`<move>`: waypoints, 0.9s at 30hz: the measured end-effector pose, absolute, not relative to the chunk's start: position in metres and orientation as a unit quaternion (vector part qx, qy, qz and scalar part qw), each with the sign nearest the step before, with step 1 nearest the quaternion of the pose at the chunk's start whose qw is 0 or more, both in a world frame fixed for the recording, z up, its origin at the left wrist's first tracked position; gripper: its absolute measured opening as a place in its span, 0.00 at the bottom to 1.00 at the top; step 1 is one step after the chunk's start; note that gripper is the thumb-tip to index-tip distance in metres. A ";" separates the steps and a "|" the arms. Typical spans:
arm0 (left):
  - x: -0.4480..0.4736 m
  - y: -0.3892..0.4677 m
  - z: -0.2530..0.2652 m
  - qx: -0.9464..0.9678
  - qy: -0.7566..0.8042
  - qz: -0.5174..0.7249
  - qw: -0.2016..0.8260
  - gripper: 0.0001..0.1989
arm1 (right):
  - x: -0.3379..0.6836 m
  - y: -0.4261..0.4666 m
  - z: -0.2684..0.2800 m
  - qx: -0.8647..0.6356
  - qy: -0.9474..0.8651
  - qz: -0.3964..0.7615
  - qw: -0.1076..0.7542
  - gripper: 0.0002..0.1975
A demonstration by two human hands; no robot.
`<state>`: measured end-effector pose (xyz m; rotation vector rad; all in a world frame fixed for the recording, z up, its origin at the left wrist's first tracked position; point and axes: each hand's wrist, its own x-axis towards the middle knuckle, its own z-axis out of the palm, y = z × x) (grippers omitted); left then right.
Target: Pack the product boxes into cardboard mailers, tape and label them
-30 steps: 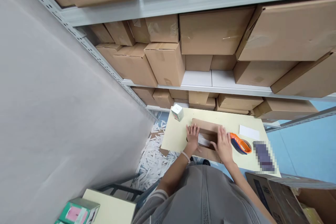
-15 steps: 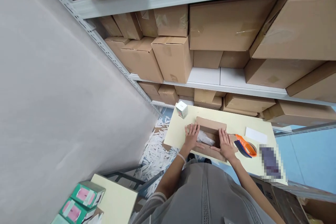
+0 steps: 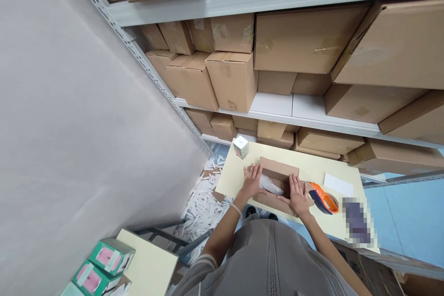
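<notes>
While our bare left hand (image 3: pixel 251 186) spreads its fingers and our right hand (image 3: pixel 299 198) sets its thumb wide, both rest unclosed on opposite ends of an open, oblong brown cardboard box (image 3: pixel 279 169), lower centre-right. We cannot read the small white-and-green carton's (image 3: pixel 240 148) print.

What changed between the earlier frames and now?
Since the first frame, the right hand has settled outward over the open carton, and its right flap now shows toward the orange tape dispenser. The left hand stays at the carton's left end; the small box and dispenser stayed put.
</notes>
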<state>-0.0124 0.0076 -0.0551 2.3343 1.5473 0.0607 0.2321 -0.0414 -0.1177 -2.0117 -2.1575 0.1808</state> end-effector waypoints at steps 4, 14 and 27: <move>-0.033 0.058 -0.021 0.766 0.630 0.038 0.123 0.57 | 0.232 -0.042 -0.115 -0.677 -0.727 0.059 0.096 0.49; -0.056 0.153 0.004 0.675 0.727 0.034 0.124 0.41 | 0.232 -0.042 -0.117 -0.681 -0.722 0.067 0.103 0.50; -0.068 0.127 -0.008 0.611 0.769 0.108 0.155 0.30 | 0.231 -0.042 -0.116 -0.687 -0.715 0.068 0.109 0.47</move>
